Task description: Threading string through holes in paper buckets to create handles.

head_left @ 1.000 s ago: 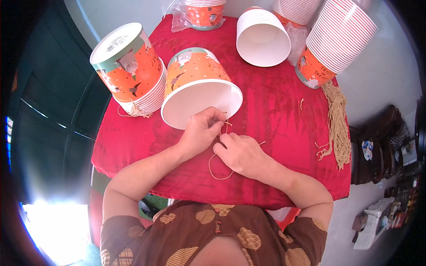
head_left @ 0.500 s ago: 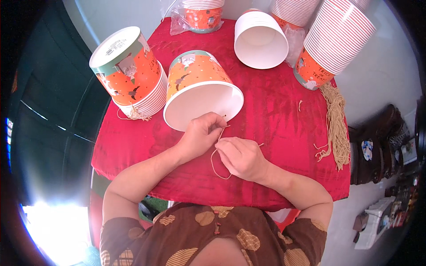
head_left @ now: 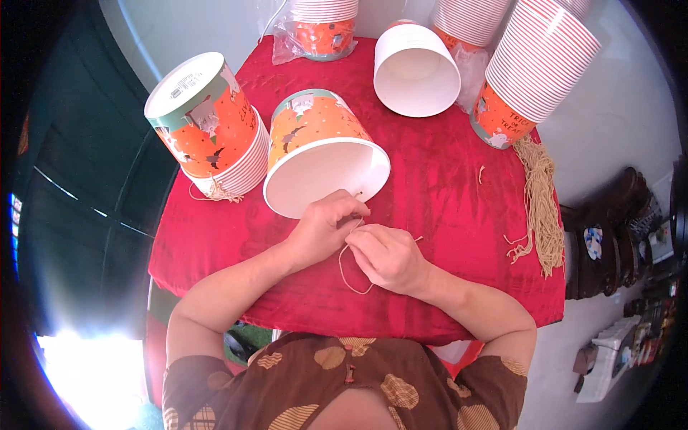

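An orange paper tub (head_left: 319, 129) with a white inside lies tipped toward me, its open mouth facing my hands. A bit of tan string (head_left: 342, 272) shows at a small hole near its lower right rim. My left hand (head_left: 328, 228) is closed in a pinch on the string, right beside that rim. Close to its fingertips, my right hand (head_left: 390, 259) also pinches the string. A loose loop hangs below the fingers, and one string end sticks out past the right knuckles. The fingers partly hide where the string runs between them.
A stack of upside-down tubs (head_left: 197, 118) stands at left, short strings (head_left: 217, 190) on its rims. A white-mouthed tub (head_left: 417, 75) lies farther back. Tall nested tubs (head_left: 537, 68) lean at right above a tan string bundle (head_left: 539, 208). Everything rests on a red cloth-covered table (head_left: 444, 287).
My hands stay at nearly the same place by the rim, the left fingers shifting slightly over the string. The whole view has tilted a little; the tubs appear slightly lower.
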`<state>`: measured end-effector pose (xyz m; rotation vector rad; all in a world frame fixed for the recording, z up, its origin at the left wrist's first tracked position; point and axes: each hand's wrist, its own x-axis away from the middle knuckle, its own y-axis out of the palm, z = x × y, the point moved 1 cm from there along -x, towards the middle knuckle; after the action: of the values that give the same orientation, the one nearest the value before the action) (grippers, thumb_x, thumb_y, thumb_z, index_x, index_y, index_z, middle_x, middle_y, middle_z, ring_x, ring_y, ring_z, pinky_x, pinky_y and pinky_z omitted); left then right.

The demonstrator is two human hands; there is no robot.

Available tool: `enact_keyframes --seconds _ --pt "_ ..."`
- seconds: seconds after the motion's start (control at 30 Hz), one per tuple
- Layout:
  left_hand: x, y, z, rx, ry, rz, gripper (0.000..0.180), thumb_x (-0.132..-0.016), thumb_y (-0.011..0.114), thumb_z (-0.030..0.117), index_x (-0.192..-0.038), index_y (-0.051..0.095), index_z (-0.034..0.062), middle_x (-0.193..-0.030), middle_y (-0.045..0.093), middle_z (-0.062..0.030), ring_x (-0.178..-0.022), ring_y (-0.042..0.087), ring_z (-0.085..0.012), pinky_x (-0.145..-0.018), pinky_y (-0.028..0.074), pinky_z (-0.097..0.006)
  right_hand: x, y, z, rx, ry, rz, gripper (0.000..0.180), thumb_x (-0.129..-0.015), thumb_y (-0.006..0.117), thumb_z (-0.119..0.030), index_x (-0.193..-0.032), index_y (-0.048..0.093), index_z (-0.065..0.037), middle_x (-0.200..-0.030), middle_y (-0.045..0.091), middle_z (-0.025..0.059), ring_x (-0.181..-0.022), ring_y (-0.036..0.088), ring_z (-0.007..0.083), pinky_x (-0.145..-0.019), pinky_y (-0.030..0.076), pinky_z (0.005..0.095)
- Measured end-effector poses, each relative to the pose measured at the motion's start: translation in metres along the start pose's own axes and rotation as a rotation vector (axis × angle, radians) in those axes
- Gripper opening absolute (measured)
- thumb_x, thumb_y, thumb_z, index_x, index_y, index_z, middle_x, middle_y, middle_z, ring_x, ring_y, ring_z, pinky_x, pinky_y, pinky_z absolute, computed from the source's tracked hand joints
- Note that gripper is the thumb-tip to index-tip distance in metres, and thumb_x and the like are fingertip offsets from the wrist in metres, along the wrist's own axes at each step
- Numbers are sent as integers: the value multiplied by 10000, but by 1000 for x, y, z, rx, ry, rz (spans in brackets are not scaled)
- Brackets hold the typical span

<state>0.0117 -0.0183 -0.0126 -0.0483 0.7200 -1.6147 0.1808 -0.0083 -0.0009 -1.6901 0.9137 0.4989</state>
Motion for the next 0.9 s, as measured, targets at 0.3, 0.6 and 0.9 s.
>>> enact_keyframes --seconds 0.3,0.6,0.9 --pt "-1 -1 1 41 -71 21 113 -806 625 -46 -911 621 -3 -868 632 -117 -806 653 -235 -696 515 -324 -1 -9 0 -79 263 59 305 -736 648 43 -1031 576 23 -854 609 157 -709 635 295 -596 520 382" --pt "1 0 -6 0 17 70 80 -827 620 -40 -890 613 9 -816 598 -40 -713 556 -102 -614 462 -248 0 0 22 127 429 -3 179 -784 651 14 -943 571 -5 -842 577 135 -736 624 286 -634 509 395" --pt "2 0 -2 -30 -84 46 82 -837 626 -26 -915 625 0 -793 629 -50 -702 566 -90 -619 481 -256 3 5 33 183 352 -16 92 -780 646 -26 -803 557 -29 -740 553 120 -702 597 309 -607 489 422"
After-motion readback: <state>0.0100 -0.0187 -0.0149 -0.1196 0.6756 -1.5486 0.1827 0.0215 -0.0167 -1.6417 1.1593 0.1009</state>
